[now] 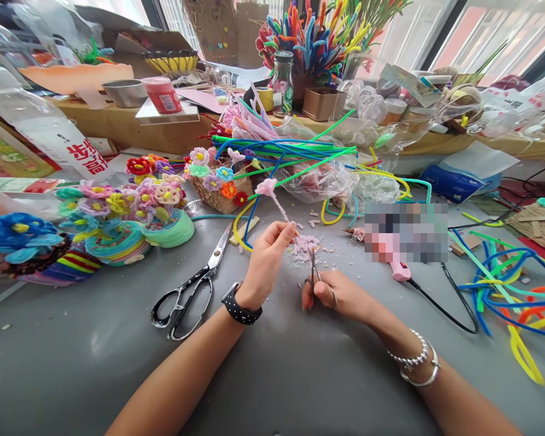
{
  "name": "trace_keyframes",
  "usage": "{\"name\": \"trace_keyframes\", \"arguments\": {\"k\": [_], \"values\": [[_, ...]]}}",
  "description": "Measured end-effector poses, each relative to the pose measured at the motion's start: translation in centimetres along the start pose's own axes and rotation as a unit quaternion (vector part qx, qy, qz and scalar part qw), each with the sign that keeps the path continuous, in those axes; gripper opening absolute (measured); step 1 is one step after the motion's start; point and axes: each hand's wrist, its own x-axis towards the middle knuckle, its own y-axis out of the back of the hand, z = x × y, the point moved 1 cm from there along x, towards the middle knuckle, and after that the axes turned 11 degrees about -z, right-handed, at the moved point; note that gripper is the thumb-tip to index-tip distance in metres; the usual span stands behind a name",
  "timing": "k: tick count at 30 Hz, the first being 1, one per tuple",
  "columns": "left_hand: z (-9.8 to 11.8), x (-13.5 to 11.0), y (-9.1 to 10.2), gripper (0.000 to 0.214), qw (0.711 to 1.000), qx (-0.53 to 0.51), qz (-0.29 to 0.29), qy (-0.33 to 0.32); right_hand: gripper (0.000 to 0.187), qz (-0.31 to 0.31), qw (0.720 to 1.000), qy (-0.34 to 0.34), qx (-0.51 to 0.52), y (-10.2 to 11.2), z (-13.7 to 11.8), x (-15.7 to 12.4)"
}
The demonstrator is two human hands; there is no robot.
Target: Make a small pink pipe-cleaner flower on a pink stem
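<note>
My left hand (pixel 267 257) pinches the stem of a pink pipe-cleaner flower (pixel 267 187), whose bloom points up and away from me. My right hand (pixel 329 293) is closed round a pair of small scissors (pixel 313 270), blades up at the lower end of the stem. Pink fluff trimmings (pixel 305 246) lie on the grey table (pixel 95 363) just beyond both hands. A black watch sits on my left wrist, silver bracelets on my right.
Large black-handled scissors (pixel 188 290) lie left of my left hand. Finished pipe-cleaner flowers (pixel 131 206) and a woven basket (pixel 218 194) stand at the back left. Loose pipe cleaners (pixel 508 284) and a pink glue gun with black cord (pixel 399 266) lie to the right. Cluttered shelf behind.
</note>
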Motion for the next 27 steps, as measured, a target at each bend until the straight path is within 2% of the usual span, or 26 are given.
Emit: {"name": "trace_keyframes", "arguments": {"k": [3,12,16,19,24,27], "values": [[0.02,0.07,0.08,0.021,1.0,-0.004,-0.003,-0.002,0.077,0.008,0.999,0.001,-0.038,0.17,-0.15,-0.13],[0.02,-0.05,0.15,0.024,0.999,0.052,-0.011,-0.005,0.064,0.102,0.976,-0.037,-0.189,-0.04,-0.65,-0.34],[0.05,-0.11,0.16,0.024,0.998,0.056,-0.016,0.007,0.058,0.176,0.931,-0.097,-0.303,-0.21,-0.84,-0.59],[0.06,-0.1,0.14,0.024,0.998,0.056,-0.019,0.01,0.059,0.205,0.894,-0.128,-0.377,-0.34,-0.88,-0.72],[0.03,-0.03,0.13,0.024,0.998,0.059,-0.014,0.006,0.064,0.249,0.841,-0.132,-0.462,-0.52,-0.94,-0.69],[-0.03,-0.02,0.14,0.025,0.998,0.063,-0.017,0.007,0.065,0.266,0.822,-0.123,-0.489,-0.62,-0.91,-0.63]]}}
